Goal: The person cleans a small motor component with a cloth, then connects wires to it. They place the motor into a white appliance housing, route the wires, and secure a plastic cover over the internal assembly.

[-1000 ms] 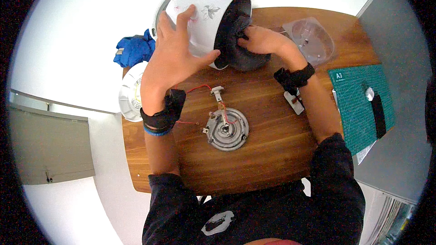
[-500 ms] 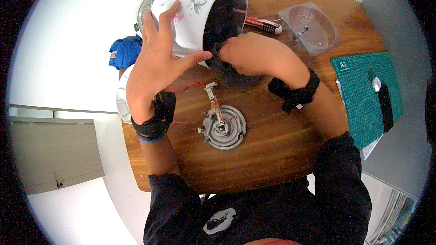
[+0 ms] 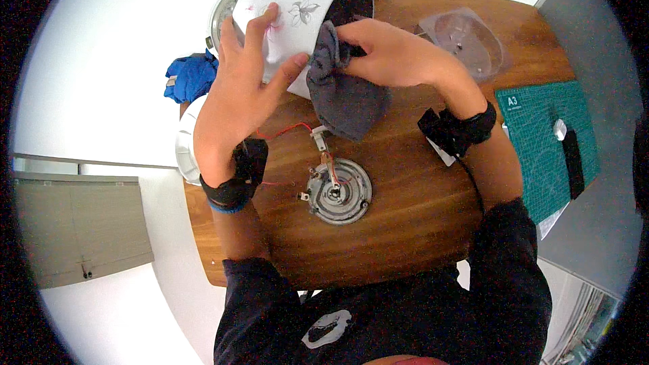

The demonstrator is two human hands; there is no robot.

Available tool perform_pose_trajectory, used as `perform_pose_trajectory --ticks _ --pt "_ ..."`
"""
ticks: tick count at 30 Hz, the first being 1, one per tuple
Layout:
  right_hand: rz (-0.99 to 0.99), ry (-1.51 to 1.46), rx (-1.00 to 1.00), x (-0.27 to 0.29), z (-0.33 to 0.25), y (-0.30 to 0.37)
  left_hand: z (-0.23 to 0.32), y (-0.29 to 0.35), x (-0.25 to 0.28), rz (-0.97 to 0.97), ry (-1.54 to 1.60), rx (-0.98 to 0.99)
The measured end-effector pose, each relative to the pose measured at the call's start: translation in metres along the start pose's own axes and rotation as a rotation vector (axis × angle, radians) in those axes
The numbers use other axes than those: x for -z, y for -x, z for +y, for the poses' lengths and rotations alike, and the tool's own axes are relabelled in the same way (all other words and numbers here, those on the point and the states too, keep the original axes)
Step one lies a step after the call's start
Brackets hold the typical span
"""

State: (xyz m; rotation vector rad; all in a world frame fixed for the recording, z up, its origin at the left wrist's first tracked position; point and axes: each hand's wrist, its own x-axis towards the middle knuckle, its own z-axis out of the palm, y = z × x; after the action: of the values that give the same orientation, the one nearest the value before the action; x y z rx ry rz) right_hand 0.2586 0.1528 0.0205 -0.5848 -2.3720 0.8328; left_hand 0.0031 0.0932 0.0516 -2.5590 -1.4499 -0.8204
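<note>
A white rice cooker housing point(image 3: 287, 37) with a flower print lies on its side at the table's far edge, its open end turned to the right. My left hand point(image 3: 236, 84) rests against it with fingers spread and the thumb near the rim. In my right hand point(image 3: 399, 54) is a dark grey cloth point(image 3: 348, 98), bunched at the near rim of the opening and hanging over the tabletop. The right fingertips are partly hidden by the cloth. Nearer to me lies a round metal heating plate point(image 3: 338, 192) with a bracket and red wires.
A clear plastic tray point(image 3: 466, 44) with small screws stands at the far right. A green cutting mat point(image 3: 541, 135) bears a black strip. Blue fabric point(image 3: 193, 78) and a white round part point(image 3: 188, 140) lie at the left of the wooden table point(image 3: 405, 236).
My right hand has drawn the cloth outward from the opening, so more of it shows. The housing and my left hand have shifted slightly right. My right hand now hides the red-handled screwdriver.
</note>
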Motion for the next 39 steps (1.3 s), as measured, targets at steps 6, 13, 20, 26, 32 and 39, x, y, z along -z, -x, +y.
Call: perform_pose_trajectory --ticks 6,13,20,26,32,39 --pt "-0.196 -0.028 -0.056 -0.007 -0.005 0.005 0.011 0.0 0.01 -0.092 0.053 0.102" --pt "-0.479 0.113 -0.196 -0.03 -0.002 0.003 0.005 0.004 0.009 -0.061 -0.055 0.067" --pt "-0.52 0.241 -0.2 -0.029 0.001 0.004 0.005 0.002 0.011 -0.055 -0.048 0.028" --pt "-0.539 0.281 -0.209 -0.029 0.019 0.004 0.009 0.0 0.01 -0.018 -0.014 0.022" --pt "-0.504 0.316 -0.203 -0.025 0.013 0.004 0.012 0.001 0.007 -0.02 -0.064 0.064" --pt "-0.467 0.318 -0.208 -0.038 0.025 0.006 0.009 0.003 0.008 -0.048 -0.053 0.074"
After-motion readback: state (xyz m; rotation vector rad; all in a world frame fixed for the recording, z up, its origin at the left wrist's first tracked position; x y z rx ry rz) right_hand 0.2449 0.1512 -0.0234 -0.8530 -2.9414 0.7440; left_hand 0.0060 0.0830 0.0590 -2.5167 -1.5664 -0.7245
